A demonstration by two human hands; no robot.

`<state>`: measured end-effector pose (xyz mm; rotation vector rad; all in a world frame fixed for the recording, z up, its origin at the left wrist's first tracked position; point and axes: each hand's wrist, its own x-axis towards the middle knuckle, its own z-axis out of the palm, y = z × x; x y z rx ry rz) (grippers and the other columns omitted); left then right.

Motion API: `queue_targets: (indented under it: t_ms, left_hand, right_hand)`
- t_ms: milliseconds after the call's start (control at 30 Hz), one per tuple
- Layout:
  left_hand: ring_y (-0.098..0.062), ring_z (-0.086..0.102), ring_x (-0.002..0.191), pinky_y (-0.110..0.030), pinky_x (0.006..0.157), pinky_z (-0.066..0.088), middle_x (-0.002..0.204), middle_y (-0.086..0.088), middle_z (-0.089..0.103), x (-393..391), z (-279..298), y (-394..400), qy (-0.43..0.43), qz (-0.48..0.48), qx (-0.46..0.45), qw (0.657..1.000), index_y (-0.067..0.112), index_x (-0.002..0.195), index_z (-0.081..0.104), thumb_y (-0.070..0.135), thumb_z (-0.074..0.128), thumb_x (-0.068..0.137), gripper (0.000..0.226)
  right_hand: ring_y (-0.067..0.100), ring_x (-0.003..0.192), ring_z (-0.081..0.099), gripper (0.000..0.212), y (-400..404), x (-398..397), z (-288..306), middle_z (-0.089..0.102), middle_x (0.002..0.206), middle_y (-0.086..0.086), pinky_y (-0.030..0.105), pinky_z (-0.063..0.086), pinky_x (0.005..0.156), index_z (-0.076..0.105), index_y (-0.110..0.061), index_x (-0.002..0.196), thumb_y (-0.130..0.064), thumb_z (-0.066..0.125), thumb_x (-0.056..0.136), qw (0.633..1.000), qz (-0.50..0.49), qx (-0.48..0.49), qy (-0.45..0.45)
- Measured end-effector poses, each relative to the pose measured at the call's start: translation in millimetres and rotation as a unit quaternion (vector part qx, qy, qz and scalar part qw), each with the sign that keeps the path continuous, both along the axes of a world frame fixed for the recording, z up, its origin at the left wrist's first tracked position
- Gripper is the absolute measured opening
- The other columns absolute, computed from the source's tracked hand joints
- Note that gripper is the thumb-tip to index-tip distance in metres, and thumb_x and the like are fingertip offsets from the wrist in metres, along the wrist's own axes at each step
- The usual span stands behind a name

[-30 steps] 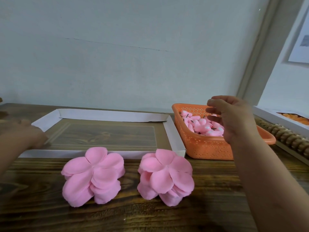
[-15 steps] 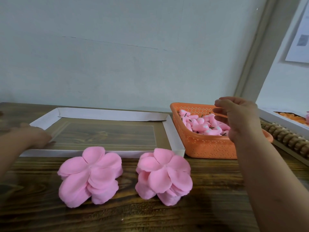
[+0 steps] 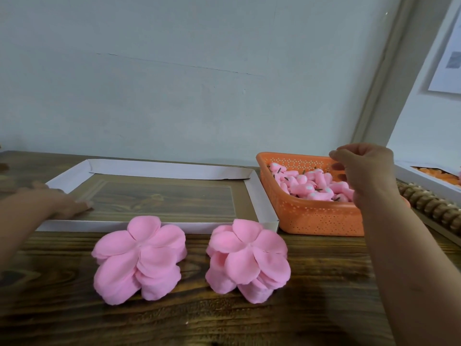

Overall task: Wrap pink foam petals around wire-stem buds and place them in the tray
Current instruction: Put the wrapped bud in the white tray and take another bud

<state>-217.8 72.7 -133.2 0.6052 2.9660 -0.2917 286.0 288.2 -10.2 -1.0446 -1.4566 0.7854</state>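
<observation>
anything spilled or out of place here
Nothing stands out. The buds are all inside the orange basket, both petal stacks sit intact in front of the white tray, and nothing lies loose on the table.

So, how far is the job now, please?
Nothing looks finished: the white tray holds no wrapped buds. The right hand is over the orange basket of buds; whether it holds one is unclear. The left hand rests at the tray. Both petal stacks lie untouched.
</observation>
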Motion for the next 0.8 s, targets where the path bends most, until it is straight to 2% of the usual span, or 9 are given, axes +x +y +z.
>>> queue_targets:
  t_ms: [100, 200, 300, 400, 500, 567, 633, 733, 800]
  left_hand:
    - [-0.031, 0.031, 0.137, -0.035, 0.111, 0.027, 0.152, -0.016, 0.028, 21, 11, 0, 0.0, -0.005, -0.024, 1.0, 0.013, 0.15, 0.023, 0.065, 0.028, 0.092, 0.078]
    - [-0.021, 0.036, 0.135, -0.03, 0.111, 0.027, 0.149, -0.005, 0.038, 34, 17, 2, 0.049, -0.057, -0.061, 0.995, 0.021, 0.143, 0.038, 0.047, 0.031, 0.1, 0.05]
    - [-0.016, 0.043, 0.13, -0.027, 0.107, 0.033, 0.14, 0.001, 0.047, 39, 18, 2, 0.082, -0.084, -0.024, 0.993, 0.023, 0.138, 0.046, 0.036, 0.036, 0.1, 0.041]
    - [-0.021, 0.04, 0.129, -0.03, 0.107, 0.036, 0.137, -0.001, 0.047, 39, 20, -2, 0.088, -0.075, -0.046, 0.992, 0.022, 0.138, 0.045, 0.04, 0.042, 0.096, 0.046]
    - [-0.021, 0.038, 0.132, -0.03, 0.109, 0.033, 0.14, 0.001, 0.045, 35, 20, -2, 0.083, -0.052, -0.026, 0.995, 0.024, 0.138, 0.044, 0.047, 0.038, 0.097, 0.048]
    - [-0.021, 0.036, 0.133, -0.031, 0.109, 0.03, 0.142, 0.002, 0.043, 34, 19, -2, 0.078, -0.051, -0.038, 0.995, 0.024, 0.139, 0.042, 0.047, 0.035, 0.098, 0.048]
    - [-0.023, 0.033, 0.134, -0.034, 0.11, 0.029, 0.144, 0.0, 0.04, 33, 19, -3, 0.073, -0.051, -0.061, 0.994, 0.023, 0.142, 0.039, 0.048, 0.034, 0.097, 0.051]
    - [-0.021, 0.034, 0.133, -0.034, 0.11, 0.028, 0.142, 0.002, 0.041, 34, 18, -4, 0.074, -0.05, -0.051, 0.995, 0.023, 0.14, 0.04, 0.045, 0.032, 0.098, 0.049]
    - [-0.022, 0.036, 0.13, -0.034, 0.109, 0.029, 0.139, -0.001, 0.042, 34, 19, -4, 0.067, -0.034, -0.048, 0.996, 0.022, 0.14, 0.04, 0.042, 0.029, 0.098, 0.047]
  right_hand:
    - [0.022, 0.058, 0.052, 0.007, 11, -1, 6, 0.057, 0.059, 0.008, 0.032, 0.043, 0.059, 0.064, -0.007, 0.07, -0.007, 0.068, 0.076, 0.997, -0.017, 0.021, -0.067]
    - [0.018, 0.049, 0.044, 0.01, 24, -4, 13, 0.055, 0.058, 0.009, 0.023, 0.036, 0.052, 0.065, 0.001, 0.077, -0.008, 0.068, 0.076, 0.987, -0.038, 0.034, -0.15]
    - [0.022, 0.054, 0.047, 0.019, 35, -7, 13, 0.06, 0.067, 0.019, 0.024, 0.037, 0.054, 0.065, 0.008, 0.086, -0.008, 0.068, 0.077, 0.963, -0.053, 0.028, -0.263]
    - [0.032, 0.08, 0.061, 0.025, 40, -13, 8, 0.067, 0.092, 0.024, 0.035, 0.051, 0.072, 0.067, 0.008, 0.093, -0.013, 0.069, 0.079, 0.909, -0.04, -0.006, -0.416]
    - [0.03, 0.099, 0.063, 0.031, 35, -19, 2, 0.066, 0.107, 0.017, 0.036, 0.051, 0.089, 0.067, -0.003, 0.105, -0.025, 0.066, 0.084, 0.825, -0.003, -0.045, -0.564]
    - [0.028, 0.094, 0.062, 0.032, 32, -19, 1, 0.065, 0.11, 0.017, 0.035, 0.051, 0.088, 0.065, -0.006, 0.111, -0.023, 0.067, 0.084, 0.803, 0.024, -0.072, -0.591]
    - [0.026, 0.085, 0.06, 0.031, 29, -16, 1, 0.066, 0.11, 0.02, 0.033, 0.05, 0.079, 0.064, -0.003, 0.111, -0.018, 0.069, 0.084, 0.797, 0.049, -0.092, -0.595]
    - [0.028, 0.096, 0.066, 0.033, 29, -15, 1, 0.068, 0.108, 0.015, 0.034, 0.054, 0.085, 0.066, -0.003, 0.111, -0.024, 0.066, 0.086, 0.759, 0.056, -0.078, -0.645]
    - [0.027, 0.101, 0.064, 0.03, 30, -15, 2, 0.066, 0.11, 0.012, 0.037, 0.053, 0.089, 0.068, -0.004, 0.108, -0.023, 0.066, 0.085, 0.749, 0.074, -0.069, -0.654]
